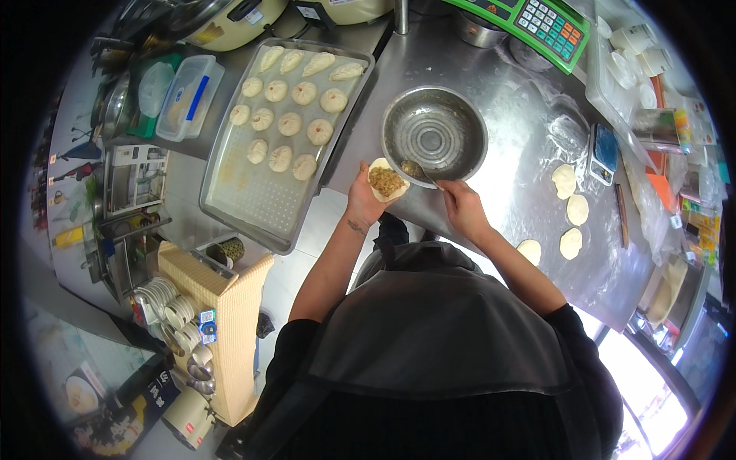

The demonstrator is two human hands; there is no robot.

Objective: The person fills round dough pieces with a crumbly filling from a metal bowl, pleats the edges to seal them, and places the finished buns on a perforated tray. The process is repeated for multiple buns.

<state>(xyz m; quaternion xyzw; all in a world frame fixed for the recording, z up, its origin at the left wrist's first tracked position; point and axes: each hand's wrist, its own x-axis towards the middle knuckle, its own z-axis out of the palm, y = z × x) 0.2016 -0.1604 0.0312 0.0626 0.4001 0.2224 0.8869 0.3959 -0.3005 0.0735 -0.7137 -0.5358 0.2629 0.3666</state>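
Note:
In my left hand (363,198) lies a round dough wrapper (379,165) with a heap of brown filling (386,182) on it. My right hand (463,208) grips a metal spoon (415,169), its bowl over the near rim of a wide steel bowl (477,157). Only a thin coating shows inside that bowl. Several flat dough wrappers (577,209) rest on the floured counter to the right. On the left, a perforated metal tray (257,205) carries rows of pleated buns (289,124) and several elongated ones (318,64) at its far end.
A green scale (530,29) stands at the far right. Near the counter's right side lie a phone (604,149) and a thin brown stick (622,217). A lidded plastic box (186,98) sits left of the tray; stacked dishes (179,311) are at lower left.

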